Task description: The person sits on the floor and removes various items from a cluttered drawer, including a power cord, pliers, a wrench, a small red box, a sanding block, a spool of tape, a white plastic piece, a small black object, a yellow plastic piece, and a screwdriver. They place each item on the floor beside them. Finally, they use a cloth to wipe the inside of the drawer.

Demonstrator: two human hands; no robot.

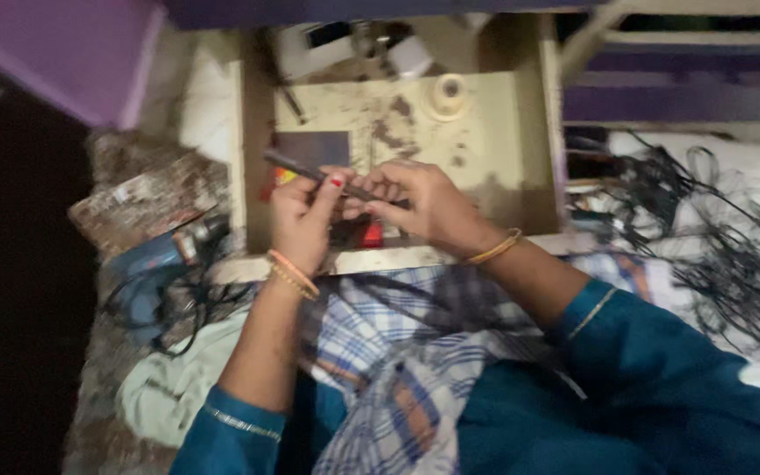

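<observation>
Head view: left hand [299,220], right hand [415,204] both clenched around thin dark tool [310,171].

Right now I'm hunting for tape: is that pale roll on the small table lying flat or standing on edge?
Lying flat: the tape roll shows its round face and centre hole upward on the table.

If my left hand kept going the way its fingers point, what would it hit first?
Probably your right hand: the left hand points right along the thin dark tool both hold, and their fingertips already nearly meet, though blur hides exact contact.
</observation>
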